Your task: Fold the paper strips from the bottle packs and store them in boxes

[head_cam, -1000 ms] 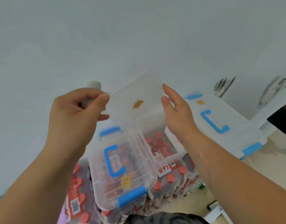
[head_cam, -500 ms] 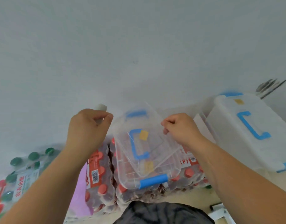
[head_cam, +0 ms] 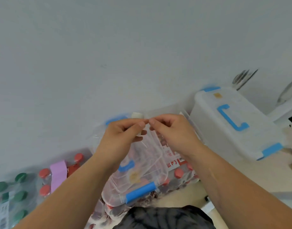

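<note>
Paper strip (head_cam: 137, 115) gripped in curled left hand (head_cam: 120, 138), right hand (head_cam: 172, 131) pinching its edge, both over clear box (head_cam: 150, 169).

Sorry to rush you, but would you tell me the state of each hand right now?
Left hand: closed around a white paper roll.
Right hand: fingers curled, tips at the roll; whether it pinches anything cannot be told.
</note>
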A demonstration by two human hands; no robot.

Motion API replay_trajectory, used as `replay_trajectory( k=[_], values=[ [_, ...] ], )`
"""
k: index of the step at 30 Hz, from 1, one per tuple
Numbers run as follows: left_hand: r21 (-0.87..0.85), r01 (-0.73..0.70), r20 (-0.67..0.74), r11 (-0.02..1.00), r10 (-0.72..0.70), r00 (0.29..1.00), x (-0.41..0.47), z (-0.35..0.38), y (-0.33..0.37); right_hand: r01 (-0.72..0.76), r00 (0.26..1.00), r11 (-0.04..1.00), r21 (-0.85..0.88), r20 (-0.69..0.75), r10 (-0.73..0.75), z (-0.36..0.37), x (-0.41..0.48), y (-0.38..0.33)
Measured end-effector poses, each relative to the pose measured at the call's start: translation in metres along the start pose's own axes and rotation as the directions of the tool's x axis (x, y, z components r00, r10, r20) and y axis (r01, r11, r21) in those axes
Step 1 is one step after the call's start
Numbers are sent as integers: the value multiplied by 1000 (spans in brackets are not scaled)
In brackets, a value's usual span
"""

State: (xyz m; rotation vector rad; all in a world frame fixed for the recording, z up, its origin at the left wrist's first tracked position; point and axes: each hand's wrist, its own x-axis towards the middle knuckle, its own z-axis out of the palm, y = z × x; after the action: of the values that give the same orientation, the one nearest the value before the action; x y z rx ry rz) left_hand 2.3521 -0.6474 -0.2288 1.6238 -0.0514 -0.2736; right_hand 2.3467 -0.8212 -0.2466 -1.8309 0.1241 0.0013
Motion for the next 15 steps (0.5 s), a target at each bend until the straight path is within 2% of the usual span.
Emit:
replay_trajectory(
  k=[2,4,10,13,15],
  values=[
    [-138,55,40,989,-50,998,7,16,1,0,999,1000,14,-32,1,-8,-5,2],
    [-185,92,103,978,-74,992,11,33,2,-27,998,998,65,-60,31,-17,-8,6],
    [-163,116,270,980,-69,960,19,77,6,-56,979,992,110,-188,76,-44,-8,23],
    [-140,120,303,983,-73,950,25,88,9,-79,973,990,120,-208,103,-55,-4,31],
    [-59,113,346,992,-86,934,30,90,11,-87,974,985,151,-197,116,-59,-2,35]
  ],
)
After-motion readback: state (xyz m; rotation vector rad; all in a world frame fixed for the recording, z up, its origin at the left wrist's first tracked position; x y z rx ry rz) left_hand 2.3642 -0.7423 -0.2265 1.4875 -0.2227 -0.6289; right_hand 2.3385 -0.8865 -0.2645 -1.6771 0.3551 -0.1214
